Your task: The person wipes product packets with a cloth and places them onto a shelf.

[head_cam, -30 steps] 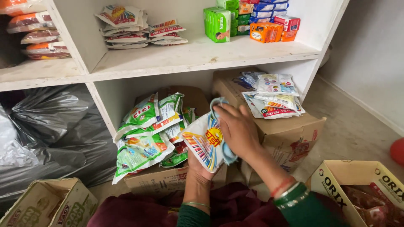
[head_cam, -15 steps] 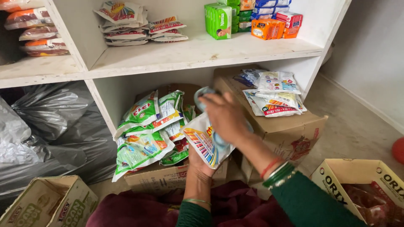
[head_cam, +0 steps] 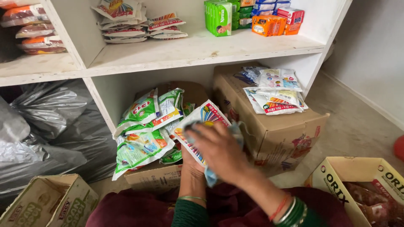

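My left hand [head_cam: 190, 164] holds a white packet with coloured stripes [head_cam: 203, 120] upright from below. Pressed flat on the packet's face is my right hand [head_cam: 219, 149], gripping a light blue cloth [head_cam: 210, 175] whose edges show beside and below the palm. Behind the packet, several green and white packets [head_cam: 145, 126] lean in a pile on a cardboard box [head_cam: 155, 178] under the shelf.
A taller cardboard box [head_cam: 280, 130] to the right carries more white packets [head_cam: 275, 90]. The white shelf [head_cam: 202, 48] above bears packets, green soap boxes [head_cam: 219, 17] and orange boxes. Black plastic bags [head_cam: 50, 122] fill the left. Open cartons sit at lower left [head_cam: 46, 206] and lower right [head_cam: 362, 185].
My right hand with the cloth has slid down and left across the packet's face. The packet itself has stayed roughly where it was.
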